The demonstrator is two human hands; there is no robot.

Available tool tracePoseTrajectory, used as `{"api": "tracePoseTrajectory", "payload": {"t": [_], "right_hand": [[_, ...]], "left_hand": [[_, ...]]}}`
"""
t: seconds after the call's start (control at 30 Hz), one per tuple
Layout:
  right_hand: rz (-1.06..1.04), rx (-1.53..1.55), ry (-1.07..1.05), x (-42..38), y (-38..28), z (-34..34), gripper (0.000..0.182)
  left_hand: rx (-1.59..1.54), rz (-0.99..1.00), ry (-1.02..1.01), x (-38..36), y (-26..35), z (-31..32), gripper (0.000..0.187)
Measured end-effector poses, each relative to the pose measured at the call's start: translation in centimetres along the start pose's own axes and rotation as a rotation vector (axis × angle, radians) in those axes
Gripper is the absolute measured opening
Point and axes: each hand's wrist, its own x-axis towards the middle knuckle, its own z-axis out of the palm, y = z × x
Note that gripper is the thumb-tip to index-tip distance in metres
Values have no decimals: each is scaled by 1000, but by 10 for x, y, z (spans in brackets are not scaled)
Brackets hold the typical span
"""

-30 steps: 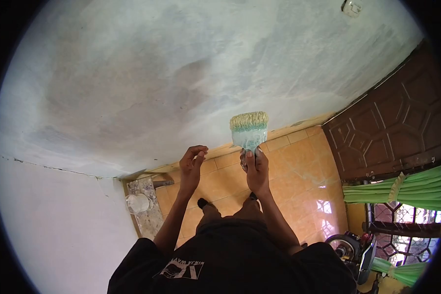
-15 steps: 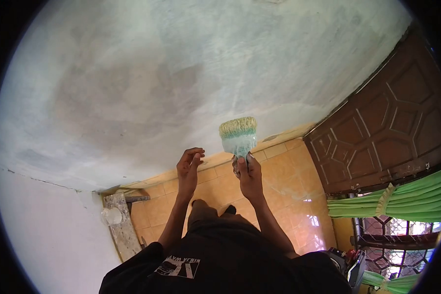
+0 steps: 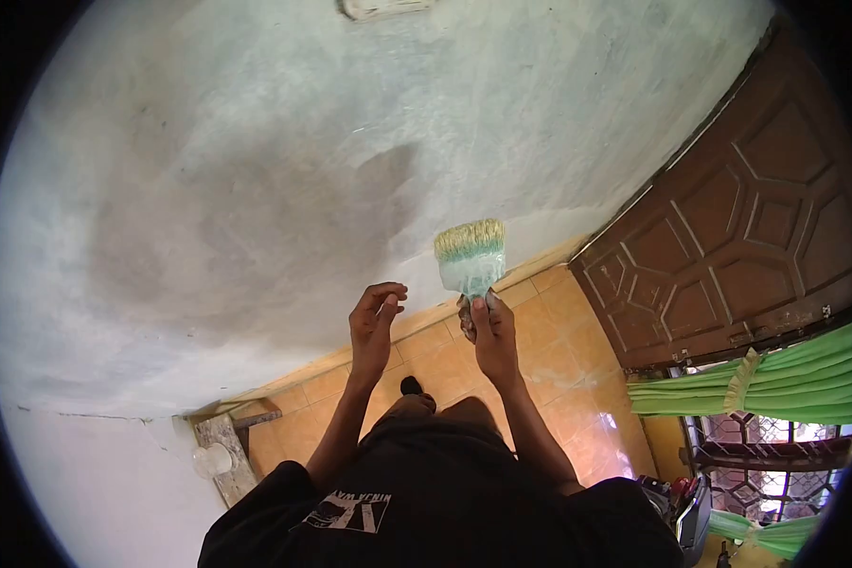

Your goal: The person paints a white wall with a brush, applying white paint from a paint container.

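Note:
My right hand [image 3: 490, 336] is closed around the handle of a wide paintbrush [image 3: 471, 270]. The brush is held bristles up, with pale yellow bristle tips and blue-green and white paint on its lower part. To its left, my left hand [image 3: 373, 331] is raised with loosely bent fingers, the thumb apart from them, and nothing visible in it. Both hands are in front of the wall [image 3: 502, 123], which has whitish, streaky paint and a large darker grey patch [image 3: 256, 227]. A gap shows between the bristles and the left hand.
Orange floor tiles [image 3: 435, 355] run along the wall's base. A brown panelled door [image 3: 701, 246] and green curtain [image 3: 767, 374] are on the right, above a barred window [image 3: 776, 473]. A worn wooden bench [image 3: 225, 450] with a clear container [image 3: 211, 461] stands at lower left.
The view has shifted, so more of the upper wall shows. Both hands and the brush appear slightly further right; the right hand's hold is the same. My feet have changed position.

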Motion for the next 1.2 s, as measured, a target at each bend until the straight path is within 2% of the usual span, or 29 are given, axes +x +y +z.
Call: {"api": "tracePoseTrajectory", "payload": {"t": [0.2,0.37,0.63,0.77,1.0,1.2], "right_hand": [[6,79,47,30,-9,-37,24],[18,49,15,60,-16,-84,26],[24,25,-68,111,-42,-203,31],[19,15,-95,132,-53,-249,31],[49,59,-83,140,-57,-296,28],[109,62,-57,143,-71,-321,25]], "left_hand": [[-31,-22,-60,37,-7,44,17],[-10,-33,-30,56,-25,80,17],[-26,-39,115,80,-73,199,19],[-12,-10,87,94,-78,251,19],[5,46,90,114,-69,291,20],[14,-6,104,115,-79,301,19]]}}
